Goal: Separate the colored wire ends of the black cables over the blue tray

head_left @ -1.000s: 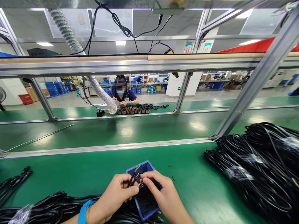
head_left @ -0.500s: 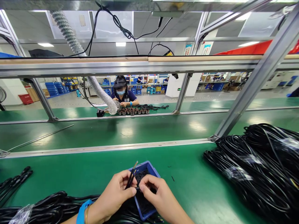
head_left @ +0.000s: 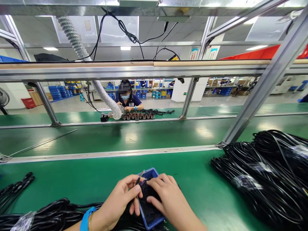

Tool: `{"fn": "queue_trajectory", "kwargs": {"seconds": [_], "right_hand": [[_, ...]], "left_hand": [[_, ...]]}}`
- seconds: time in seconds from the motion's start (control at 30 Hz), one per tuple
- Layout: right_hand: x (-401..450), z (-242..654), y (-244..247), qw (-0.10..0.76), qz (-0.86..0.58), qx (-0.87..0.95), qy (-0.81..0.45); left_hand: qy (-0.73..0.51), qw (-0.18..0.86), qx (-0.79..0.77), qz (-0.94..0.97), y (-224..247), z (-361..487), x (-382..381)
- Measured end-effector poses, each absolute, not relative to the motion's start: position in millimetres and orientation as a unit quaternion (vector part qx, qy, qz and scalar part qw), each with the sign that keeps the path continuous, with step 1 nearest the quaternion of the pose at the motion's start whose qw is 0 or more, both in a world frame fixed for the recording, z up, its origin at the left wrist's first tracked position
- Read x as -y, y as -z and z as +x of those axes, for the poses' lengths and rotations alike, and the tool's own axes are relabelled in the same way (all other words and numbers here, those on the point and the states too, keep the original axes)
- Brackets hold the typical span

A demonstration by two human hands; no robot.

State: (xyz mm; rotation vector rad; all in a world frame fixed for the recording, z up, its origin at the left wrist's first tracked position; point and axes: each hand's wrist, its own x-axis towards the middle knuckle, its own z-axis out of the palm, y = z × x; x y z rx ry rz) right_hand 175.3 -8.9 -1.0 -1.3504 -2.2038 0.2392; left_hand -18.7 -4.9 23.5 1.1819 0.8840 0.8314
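Observation:
My left hand (head_left: 125, 195), with a blue band (head_left: 86, 219) at its wrist, is closed on a black cable (head_left: 139, 178). Thin coloured wires poke out of the cable's upper end. My right hand (head_left: 167, 194) reaches over the small blue bin (head_left: 154, 222), thumb apart from the fingers. Its fingertips are close to the wire ends; whether they touch is hard to see. Inside the bin lie many small black pieces (head_left: 150, 208), partly hidden by both hands.
Black cable bundles (head_left: 260, 179) are heaped on the right, with more coils (head_left: 55, 210) at the lower left. A metal frame post (head_left: 255, 80) rises on the right. Across the bench, a person (head_left: 130, 99) works behind a silver duct hose (head_left: 104, 93) and small metal parts (head_left: 138, 116).
My right hand has gone from a pinch beside the left thumb to spread fingers higher up, near the wire ends. The cable in my left hand is more tilted, and my left fingers have shifted.

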Motion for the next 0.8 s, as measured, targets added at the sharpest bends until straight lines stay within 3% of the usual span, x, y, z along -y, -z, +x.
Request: {"fn": "queue_trajectory", "kwargs": {"seconds": [0.2, 0.8], "right_hand": [[1.5, 162.7, 31.5, 0.188, -0.489, 0.851, 0.050], [1.2, 159.1, 33.4, 0.235, -0.499, 0.831, 0.068]], "left_hand": [[-0.353, 0.651, -0.423, 0.522, -17.5, -13.8, 6.0], [-0.380, 0.639, -0.446, 0.498, -23.2, -13.4, 7.7]]}}
